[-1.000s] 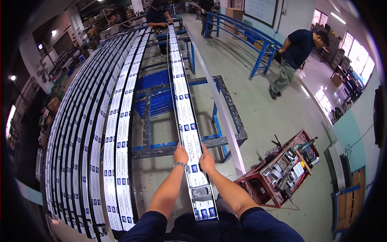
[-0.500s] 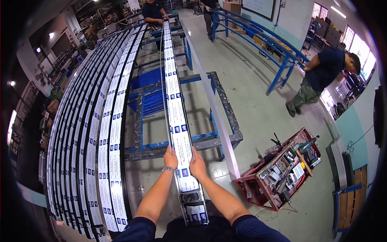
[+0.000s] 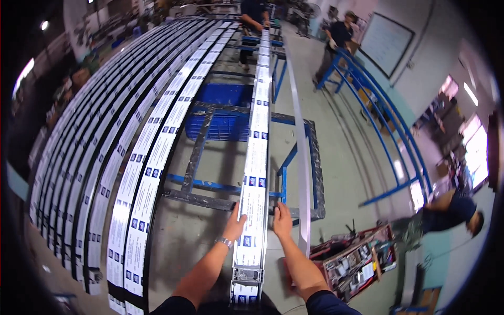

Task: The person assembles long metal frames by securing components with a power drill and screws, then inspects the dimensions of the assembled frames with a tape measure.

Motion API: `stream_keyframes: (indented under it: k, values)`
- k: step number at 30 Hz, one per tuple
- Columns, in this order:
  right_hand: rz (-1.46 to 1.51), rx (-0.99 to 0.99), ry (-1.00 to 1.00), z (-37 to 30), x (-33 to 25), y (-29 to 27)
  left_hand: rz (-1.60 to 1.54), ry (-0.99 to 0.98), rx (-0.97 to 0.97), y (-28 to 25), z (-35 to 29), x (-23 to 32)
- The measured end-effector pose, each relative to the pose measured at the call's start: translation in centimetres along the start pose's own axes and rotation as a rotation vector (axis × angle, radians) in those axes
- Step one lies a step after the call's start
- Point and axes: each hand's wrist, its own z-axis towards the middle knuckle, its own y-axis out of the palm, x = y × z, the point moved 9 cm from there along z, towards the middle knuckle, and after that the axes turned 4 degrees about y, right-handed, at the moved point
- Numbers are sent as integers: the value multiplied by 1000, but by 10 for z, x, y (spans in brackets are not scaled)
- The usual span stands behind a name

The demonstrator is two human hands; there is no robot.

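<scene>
A long metal profile (image 3: pixel 253 210), covered in white film with blue printed squares, runs from my body to the far end of the frame table. Near its close end is a rectangular cutout with a dark fitting (image 3: pixel 248 274). My left hand (image 3: pixel 232 228) grips its left edge, thumb over the top face and fingers partly hidden beside it. To the right of the profile, my right hand (image 3: pixel 282 220) is held slightly apart from it, fingers loosely extended, near the dark frame bar (image 3: pixel 302 212). At the far end, a person's hands (image 3: pixel 262 24) are at the profile.
Several similar wrapped profiles (image 3: pixel 137 210) lie side by side at the left. A bare silver bar (image 3: pixel 303 178) stretches along the right. Beyond it stand a red tool cart (image 3: pixel 320 250) and a blue rack (image 3: pixel 391 115). One person (image 3: pixel 451 212) is bent over at right; another (image 3: pixel 341 34) stands by the rack.
My view has swung, shifting the scene. My right hand has come off the profile's right edge, while my left stays on it. The person at the right has moved too.
</scene>
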Motion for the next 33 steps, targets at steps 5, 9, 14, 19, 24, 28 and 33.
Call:
stream_keyframes:
  k: [5,9,14,19,24,28,33]
  values:
    - [-737,-353,-180,-9,8,48,-6,253,148,-10,-5,1]
    - [-717,-320,-186,0,52,39,-28,223,170,-10,-17,28]
    - [-638,-165,-339,-2,82,31,-187,319,264,-25,-28,17]
    - [-740,-379,-205,-4,146,60,-141,277,146,-17,-34,13]
    - [-569,-410,-89,14,172,37,-94,239,104,-15,-32,13]
    - [-430,-425,5,30,195,27,-88,223,64,-12,-31,11]
    - [-254,-425,108,28,208,20,-108,220,46,-16,-33,17]
